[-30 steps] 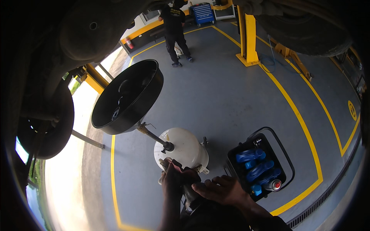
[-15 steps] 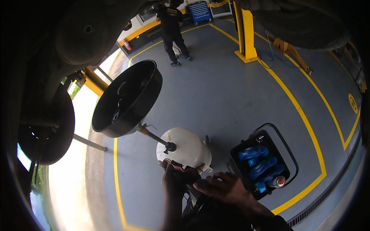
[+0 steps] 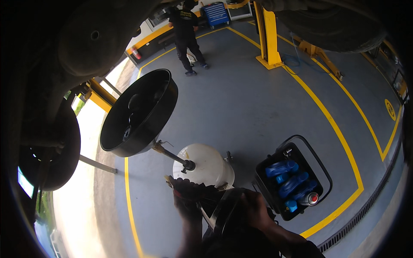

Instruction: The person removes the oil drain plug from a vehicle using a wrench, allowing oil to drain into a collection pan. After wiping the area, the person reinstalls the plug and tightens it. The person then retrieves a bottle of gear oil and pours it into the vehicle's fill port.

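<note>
Both my hands are low in the middle, in front of the white drum-shaped tank. My left hand is closed on a dark, cloth-like bundle with a bumpy upper edge and a small pale tip at its left. My right hand is closed round the side of a dark, curved, strap-like piece with a pale edge. Whether the two dark pieces are joined, I cannot tell. A wide black drain pan stands tilted on a pipe above the tank.
A black carrier with blue bottles and a spray can stands at right. Vehicle parts and a wheel hang overhead and left. A yellow lift post, a person and a blue tool cabinet are farther back.
My hands have moved apart; the dark bundle has risen and spread out above my left hand. My right hand has shifted slightly right, and the strap-like piece shows more. The view has shifted slightly.
</note>
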`<action>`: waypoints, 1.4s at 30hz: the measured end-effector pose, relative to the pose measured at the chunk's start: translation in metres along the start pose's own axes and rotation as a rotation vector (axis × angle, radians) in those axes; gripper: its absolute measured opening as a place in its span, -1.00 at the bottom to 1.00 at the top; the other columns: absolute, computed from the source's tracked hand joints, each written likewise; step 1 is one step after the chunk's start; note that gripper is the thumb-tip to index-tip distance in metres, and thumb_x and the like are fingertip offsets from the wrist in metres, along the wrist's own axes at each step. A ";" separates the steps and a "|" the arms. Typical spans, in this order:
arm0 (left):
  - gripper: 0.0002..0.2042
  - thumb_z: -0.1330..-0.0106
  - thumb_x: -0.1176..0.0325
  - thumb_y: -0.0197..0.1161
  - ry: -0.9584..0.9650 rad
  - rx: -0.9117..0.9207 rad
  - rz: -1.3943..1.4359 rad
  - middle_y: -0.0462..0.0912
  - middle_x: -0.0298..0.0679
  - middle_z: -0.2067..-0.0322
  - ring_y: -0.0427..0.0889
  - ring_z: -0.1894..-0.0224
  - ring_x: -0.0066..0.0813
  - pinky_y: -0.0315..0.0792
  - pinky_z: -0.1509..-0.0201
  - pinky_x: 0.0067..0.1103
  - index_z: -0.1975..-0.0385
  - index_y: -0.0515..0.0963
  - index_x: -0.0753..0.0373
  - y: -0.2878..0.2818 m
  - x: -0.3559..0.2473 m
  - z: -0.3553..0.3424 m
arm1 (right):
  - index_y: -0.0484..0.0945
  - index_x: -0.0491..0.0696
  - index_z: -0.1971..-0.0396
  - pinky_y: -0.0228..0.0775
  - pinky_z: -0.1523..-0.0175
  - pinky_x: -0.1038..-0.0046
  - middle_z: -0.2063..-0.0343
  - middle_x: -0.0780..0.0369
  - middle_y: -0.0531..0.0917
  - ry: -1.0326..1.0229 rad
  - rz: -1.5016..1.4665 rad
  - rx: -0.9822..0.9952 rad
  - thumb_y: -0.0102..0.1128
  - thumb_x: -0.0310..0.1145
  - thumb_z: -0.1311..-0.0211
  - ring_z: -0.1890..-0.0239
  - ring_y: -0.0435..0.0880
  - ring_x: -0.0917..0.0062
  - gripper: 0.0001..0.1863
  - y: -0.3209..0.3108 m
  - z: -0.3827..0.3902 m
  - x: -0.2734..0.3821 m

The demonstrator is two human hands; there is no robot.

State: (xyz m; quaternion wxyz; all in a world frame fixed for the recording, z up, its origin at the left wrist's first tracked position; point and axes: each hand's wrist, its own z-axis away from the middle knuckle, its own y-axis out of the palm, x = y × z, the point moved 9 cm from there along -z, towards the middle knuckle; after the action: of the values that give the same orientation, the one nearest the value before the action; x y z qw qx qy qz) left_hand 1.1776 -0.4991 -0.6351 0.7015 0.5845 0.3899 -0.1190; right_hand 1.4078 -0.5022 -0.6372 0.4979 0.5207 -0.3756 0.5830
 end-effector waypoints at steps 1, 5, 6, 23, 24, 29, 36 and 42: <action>-0.72 -0.55 0.12 -0.06 0.035 0.066 0.000 0.42 -0.34 0.28 0.51 0.24 -0.48 0.49 0.03 -0.46 -0.01 0.35 0.19 0.006 -0.005 -0.001 | 0.60 -0.14 -0.05 0.57 0.05 0.39 0.30 0.13 0.74 0.092 -0.119 0.005 0.14 -0.40 -0.38 0.23 0.73 0.27 -0.70 0.006 0.001 -0.020; -0.74 -0.56 0.14 -0.05 0.020 0.050 -0.046 0.44 -0.35 0.24 0.50 0.23 -0.54 0.48 0.10 -0.49 0.00 0.36 0.19 0.007 -0.011 -0.006 | 0.60 -0.13 -0.05 0.56 0.17 0.41 0.36 0.15 0.72 -0.121 0.008 -0.010 0.16 -0.41 -0.35 0.32 0.70 0.31 -0.69 0.013 0.005 -0.007; -0.70 -0.57 0.09 -0.02 -0.048 -0.214 -0.094 0.50 -0.35 0.28 0.54 0.28 -0.57 0.49 0.18 -0.55 0.04 0.42 0.21 0.007 -0.005 -0.001 | 0.60 -0.11 -0.06 0.57 0.19 0.42 0.37 0.17 0.71 -0.325 0.190 -0.022 0.19 -0.42 -0.31 0.34 0.70 0.34 -0.66 0.011 0.009 0.025; -0.81 -0.54 0.19 -0.04 -0.120 0.355 0.312 0.38 -0.39 0.35 0.43 0.33 -0.55 0.44 0.13 -0.51 0.07 0.35 0.15 0.027 0.002 -0.018 | 0.50 -0.18 -0.14 0.54 0.22 0.45 0.33 0.11 0.69 0.087 -0.069 -0.059 0.11 -0.48 -0.38 0.36 0.70 0.39 -0.65 0.018 0.023 -0.059; -0.76 -0.56 0.14 -0.04 -0.084 -0.006 -0.010 0.46 -0.37 0.34 0.52 0.35 -0.52 0.50 0.13 -0.49 0.04 0.38 0.17 0.012 0.008 -0.018 | 0.49 -0.17 -0.16 0.56 0.22 0.43 0.32 0.11 0.69 0.063 0.069 -0.005 0.15 -0.51 -0.34 0.36 0.71 0.37 -0.61 0.013 0.022 -0.033; -0.68 -0.54 0.07 0.08 -0.220 -0.142 -0.613 0.59 -0.28 0.32 0.63 0.33 -0.47 0.56 0.25 -0.55 0.05 0.48 0.24 0.003 0.019 -0.003 | 0.58 -0.13 -0.05 0.58 0.31 0.36 0.29 0.15 0.71 -0.774 0.806 0.041 0.24 -0.59 0.01 0.37 0.73 0.37 -0.49 0.011 0.042 0.066; -0.76 -0.52 0.10 0.09 -0.233 0.107 0.022 0.44 -0.42 0.43 0.46 0.40 -0.54 0.42 0.21 -0.52 0.09 0.42 0.15 0.011 0.009 -0.014 | 0.57 -0.13 -0.07 0.61 0.15 0.35 0.25 0.11 0.71 -0.432 0.316 -0.035 0.24 -0.54 -0.15 0.30 0.74 0.25 -0.58 0.015 0.031 0.007; -0.82 -0.53 0.16 0.06 -0.109 0.227 0.232 0.39 -0.42 0.38 0.42 0.36 -0.56 0.40 0.20 -0.49 0.09 0.39 0.10 0.031 -0.008 -0.019 | 0.55 -0.14 -0.08 0.60 0.10 0.39 0.22 0.11 0.72 0.002 -0.427 -0.130 0.24 -0.52 -0.22 0.24 0.74 0.30 -0.61 0.031 0.032 -0.087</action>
State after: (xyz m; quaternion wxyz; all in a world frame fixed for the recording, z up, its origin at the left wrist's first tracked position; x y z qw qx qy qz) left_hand 1.1840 -0.4749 -0.6074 0.6602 0.6937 0.2653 -0.1119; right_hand 1.3814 -0.5559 -0.7146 0.6428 0.5547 -0.2932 0.4394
